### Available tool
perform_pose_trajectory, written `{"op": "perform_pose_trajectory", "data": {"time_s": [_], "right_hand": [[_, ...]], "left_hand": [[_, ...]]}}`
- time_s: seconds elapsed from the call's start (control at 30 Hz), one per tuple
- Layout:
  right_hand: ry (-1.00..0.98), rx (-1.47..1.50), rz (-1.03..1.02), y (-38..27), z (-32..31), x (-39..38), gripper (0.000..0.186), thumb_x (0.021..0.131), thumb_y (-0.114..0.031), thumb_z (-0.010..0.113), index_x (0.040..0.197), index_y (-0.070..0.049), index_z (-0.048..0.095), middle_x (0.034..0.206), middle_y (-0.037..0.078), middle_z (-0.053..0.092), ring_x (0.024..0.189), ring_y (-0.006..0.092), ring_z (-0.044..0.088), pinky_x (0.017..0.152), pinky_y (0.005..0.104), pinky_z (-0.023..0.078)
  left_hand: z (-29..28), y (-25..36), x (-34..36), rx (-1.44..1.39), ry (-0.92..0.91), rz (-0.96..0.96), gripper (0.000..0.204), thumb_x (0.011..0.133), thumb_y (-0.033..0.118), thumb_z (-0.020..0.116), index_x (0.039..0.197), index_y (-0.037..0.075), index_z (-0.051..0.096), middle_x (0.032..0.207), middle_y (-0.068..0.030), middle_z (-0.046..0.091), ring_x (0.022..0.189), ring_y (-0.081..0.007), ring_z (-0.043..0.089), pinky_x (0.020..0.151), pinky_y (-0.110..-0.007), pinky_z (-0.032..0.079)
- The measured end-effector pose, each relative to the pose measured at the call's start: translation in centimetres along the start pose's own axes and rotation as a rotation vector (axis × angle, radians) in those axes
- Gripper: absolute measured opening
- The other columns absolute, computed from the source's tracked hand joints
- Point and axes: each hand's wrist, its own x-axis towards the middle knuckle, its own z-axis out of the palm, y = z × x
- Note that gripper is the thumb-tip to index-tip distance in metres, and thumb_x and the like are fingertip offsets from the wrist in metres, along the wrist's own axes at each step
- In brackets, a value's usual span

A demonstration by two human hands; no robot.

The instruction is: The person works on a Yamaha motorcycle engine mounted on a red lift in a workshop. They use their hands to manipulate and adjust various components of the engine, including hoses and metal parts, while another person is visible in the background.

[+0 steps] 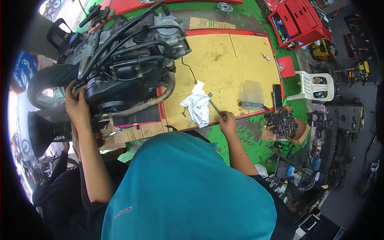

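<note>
At nine o'clock the left hand [77, 105] presses flat against the black stripped motorcycle engine [120, 68]. Past the crumpled white rag [197, 107], the right hand [228, 121] pinches a slim metal hand tool [215, 105] on the yellow bench [236, 60]; it seems just picked up, to be carried toward the engine.

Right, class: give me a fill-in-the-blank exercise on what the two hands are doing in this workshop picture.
1. The left hand rests on the black ____ beside the tyre.
2. The right hand grips a thin metal ____.
3. A crumpled white ____ lies on the yellow platform.
4. The plastic chair is ____ in colour.

Missing words: engine; tool; rag; white
</note>
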Motion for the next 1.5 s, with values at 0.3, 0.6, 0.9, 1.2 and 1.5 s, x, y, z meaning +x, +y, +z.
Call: {"op": "perform_pose_trajectory", "data": {"time_s": [0.3, 0.6, 0.9, 1.2, 1.5], "right_hand": [[-0.222, -0.242, -0.142, -2.1, 1.3, 6.2, 0.025, 0.087, -0.021, 0.071, 0.106, -0.005, 0.068, 0.109, 0.02, 0.069, 0.103, 0.0417, 0.067, 0.089, 0.0503, 0.054], [-0.19, 0.089, -0.008, -0.8, -3.3, 7.8, 0.021, 0.083, -0.01, 0.069, 0.093, -0.001, 0.054, 0.075, 0.02, 0.064, 0.072, 0.0296, 0.072, 0.058, 0.0439, 0.057], [-0.013, 0.851, -0.084, -13.3, -12.5, 11.4, 0.021, 0.101, 0.0, 0.057, 0.12, -0.003, 0.049, 0.092, 0.012, 0.062, 0.078, 0.025, 0.072, 0.071, 0.0356, 0.063], [-0.138, 0.735, -0.628, -31.1, -22.0, 10.3, 0.034, 0.105, -0.009, 0.052, 0.137, -0.002, 0.048, 0.093, 0.015, 0.068, 0.083, 0.0267, 0.072, 0.077, 0.0396, 0.063], [-0.208, 0.847, -0.491, -32.4, -18.9, 9.0, 0.021, 0.094, 0.004, 0.049, 0.112, 0.001, 0.059, 0.089, 0.01, 0.065, 0.075, 0.0137, 0.058, 0.069, 0.0279, 0.048]], "left_hand": [[-0.9, 0.6, 0.4, -0.134, -0.081, -0.141, 0.039, 0.1, 0.001, 0.066, 0.139, 0.004, 0.061, 0.106, -0.0134, 0.077, 0.098, -0.0107, 0.066, 0.086, -0.023, 0.05], [0.2, 1.7, -1.0, 0.046, 0.075, 0.0, 0.033, 0.093, 0.004, 0.073, 0.126, 0.007, 0.068, 0.099, -0.0146, 0.08, 0.09, -0.0182, 0.076, 0.082, -0.033, 0.056], [0.4, 3.7, -2.1, -0.038, 0.142, -0.065, 0.03, 0.093, 0.001, 0.069, 0.123, 0.004, 0.067, 0.099, -0.0162, 0.08, 0.098, -0.0226, 0.078, 0.086, -0.034, 0.057], [0.2, 4.2, -2.1, -0.065, 0.104, -0.076, 0.031, 0.092, 0.002, 0.067, 0.124, 0.004, 0.066, 0.101, -0.02, 0.078, 0.1, -0.0345, 0.077, 0.088, -0.041, 0.057], [-1.6, 4.6, -0.8, 0.056, -0.094, -0.057, 0.048, 0.095, 0.002, 0.067, 0.142, 0.009, 0.056, 0.119, -0.0221, 0.075, 0.111, -0.0318, 0.074, 0.093, -0.039, 0.056]]}}
